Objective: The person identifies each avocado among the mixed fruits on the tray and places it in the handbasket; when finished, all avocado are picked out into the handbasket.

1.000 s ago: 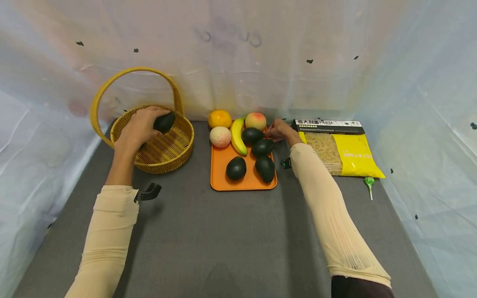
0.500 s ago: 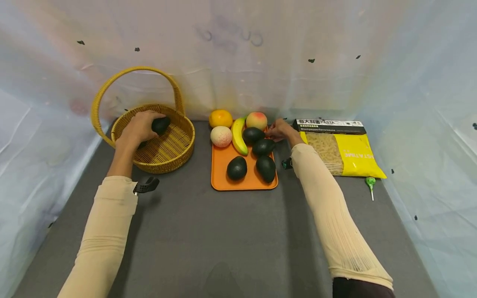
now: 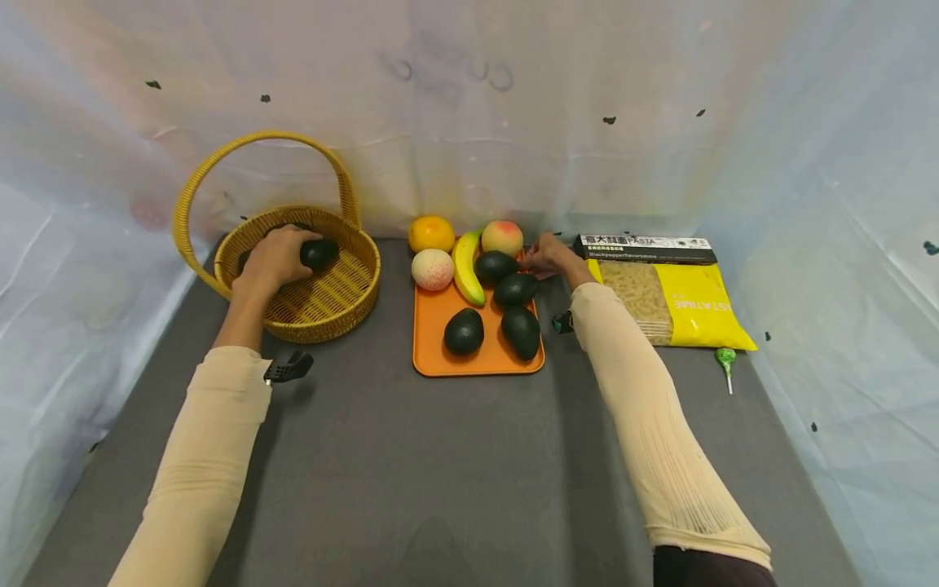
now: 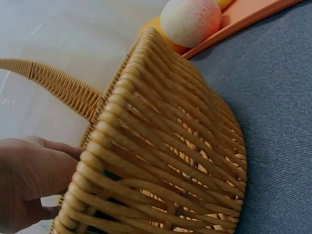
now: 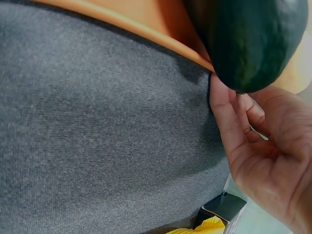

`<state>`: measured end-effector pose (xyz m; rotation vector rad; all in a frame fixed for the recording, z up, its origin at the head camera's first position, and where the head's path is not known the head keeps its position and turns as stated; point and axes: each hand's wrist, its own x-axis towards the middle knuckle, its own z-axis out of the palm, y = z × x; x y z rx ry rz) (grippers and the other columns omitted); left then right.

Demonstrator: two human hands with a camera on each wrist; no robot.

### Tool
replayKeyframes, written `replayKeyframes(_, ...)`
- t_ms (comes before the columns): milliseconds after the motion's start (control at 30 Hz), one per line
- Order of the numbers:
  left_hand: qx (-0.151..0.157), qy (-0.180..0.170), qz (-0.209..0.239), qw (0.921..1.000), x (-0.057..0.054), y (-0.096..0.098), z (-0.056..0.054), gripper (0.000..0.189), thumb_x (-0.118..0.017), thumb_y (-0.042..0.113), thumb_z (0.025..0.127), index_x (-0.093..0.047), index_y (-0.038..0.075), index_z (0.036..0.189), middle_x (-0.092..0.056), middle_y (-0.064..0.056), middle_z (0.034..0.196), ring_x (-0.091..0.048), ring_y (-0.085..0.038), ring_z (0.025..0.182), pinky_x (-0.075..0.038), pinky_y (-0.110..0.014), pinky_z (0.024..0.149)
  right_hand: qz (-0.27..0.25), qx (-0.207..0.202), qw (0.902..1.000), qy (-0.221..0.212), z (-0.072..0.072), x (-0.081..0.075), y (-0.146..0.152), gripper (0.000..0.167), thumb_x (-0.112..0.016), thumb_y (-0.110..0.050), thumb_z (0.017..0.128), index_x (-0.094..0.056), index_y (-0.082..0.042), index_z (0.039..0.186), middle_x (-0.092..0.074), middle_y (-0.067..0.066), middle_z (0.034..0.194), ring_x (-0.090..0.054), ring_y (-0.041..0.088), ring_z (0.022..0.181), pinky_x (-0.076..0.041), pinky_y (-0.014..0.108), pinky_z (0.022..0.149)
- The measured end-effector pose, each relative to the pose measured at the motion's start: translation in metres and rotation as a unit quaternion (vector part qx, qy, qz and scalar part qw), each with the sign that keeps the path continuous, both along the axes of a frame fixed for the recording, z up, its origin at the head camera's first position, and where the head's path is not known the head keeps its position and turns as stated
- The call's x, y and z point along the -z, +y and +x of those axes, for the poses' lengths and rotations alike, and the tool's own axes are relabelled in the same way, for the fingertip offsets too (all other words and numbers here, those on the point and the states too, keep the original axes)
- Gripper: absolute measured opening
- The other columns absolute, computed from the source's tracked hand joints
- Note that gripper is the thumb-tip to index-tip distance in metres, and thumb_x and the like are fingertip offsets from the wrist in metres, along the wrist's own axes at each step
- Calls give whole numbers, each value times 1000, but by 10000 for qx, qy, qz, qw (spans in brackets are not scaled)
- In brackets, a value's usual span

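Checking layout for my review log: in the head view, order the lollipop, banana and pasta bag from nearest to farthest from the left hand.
From the left hand:
1. Banana: on the tray, right of the basket.
2. Pasta bag: right of the tray.
3. Lollipop: just below the pasta bag's right end.

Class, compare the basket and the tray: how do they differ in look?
The basket is round; the tray is rectangular with rounded corners. The basket is woven and yellowish-brown; the tray is smooth and orange. The basket has a tall arched handle; the tray shows none. Both stand on the grey tabletop.
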<state>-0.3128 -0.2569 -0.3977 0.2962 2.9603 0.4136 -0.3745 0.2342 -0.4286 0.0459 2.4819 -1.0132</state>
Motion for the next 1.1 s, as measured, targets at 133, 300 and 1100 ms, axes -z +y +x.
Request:
replayKeyframes(133, -76, -70, -5, 9999, 0, 2, 1, 69, -74, 8, 94, -45, 3, 157, -37, -36, 157, -38, -59, 140, -38, -74, 111, 12, -6, 10000, 49, 2, -1, -1, 17, -73, -18, 98, -69, -2, 97, -67, -2, 74, -66, 10, 67, -65, 36, 81)
replayKeyframes(300, -111, -159, -119, 9997, -3, 2, 2, 73, -74, 14, 95, -41, 0, 158, -34, -39, 156, -38, -61, 138, -36, -76, 111, 29, -21, 10000, 46, 2, -2, -2, 17, -73, -18, 99, -69, -2, 99, -68, -1, 76, -66, 10, 68, -64, 33, 79)
replayKeyframes(1100, 12, 458, 403, 9981, -30, 20, 23, 60, -70, 21, 101, -49, -5, 152, -42, -37, 153, -39, -55, 141, -35, -69, 116, 69, -191, 9996, 183, 6, -4, 1, 18, -73, -18, 97, -74, 0, 94, -70, 2, 76, -69, 12, 67, -65, 32, 77)
